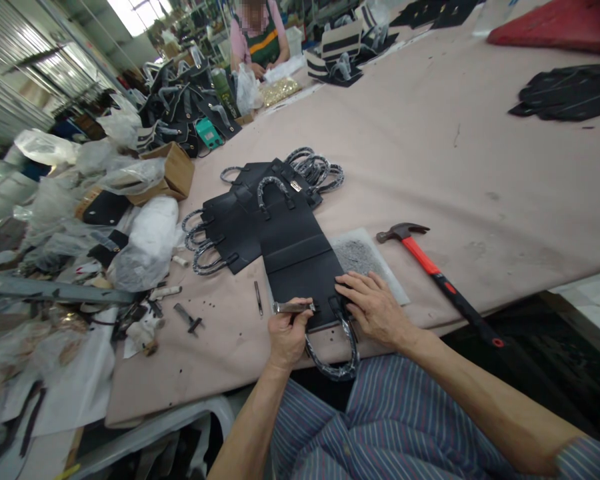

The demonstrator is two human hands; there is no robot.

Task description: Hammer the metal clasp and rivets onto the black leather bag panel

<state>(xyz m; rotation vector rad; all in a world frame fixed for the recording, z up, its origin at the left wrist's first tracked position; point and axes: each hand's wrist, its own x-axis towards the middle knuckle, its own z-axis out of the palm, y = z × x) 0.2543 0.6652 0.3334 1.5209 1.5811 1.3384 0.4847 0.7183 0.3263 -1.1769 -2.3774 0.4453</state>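
My left hand (289, 339) is closed around a short metal punch (294, 307), which lies tilted across a black leather bag panel (300, 267). The punch's tip is close to the panel's near end, beside the handle's tab. With fingers stretched out, my right hand (375, 307) rests flat on the panel's right edge. A plastic-wrapped bag handle (337, 370) hangs from that near end over the table edge, between my hands. Under the panel, a pale worn board (367, 260) shows on the right. A claw hammer (437, 277) with a red and black grip lies to the right of it.
More black bag panels (235, 227) with wrapped handles lie behind. Left of me are a thin metal rod (258, 298), a T-shaped metal tool (189, 320) and a cardboard box (173, 173) among plastic bags. Across the table (430, 160), a person (260, 40) works beside striped pieces.
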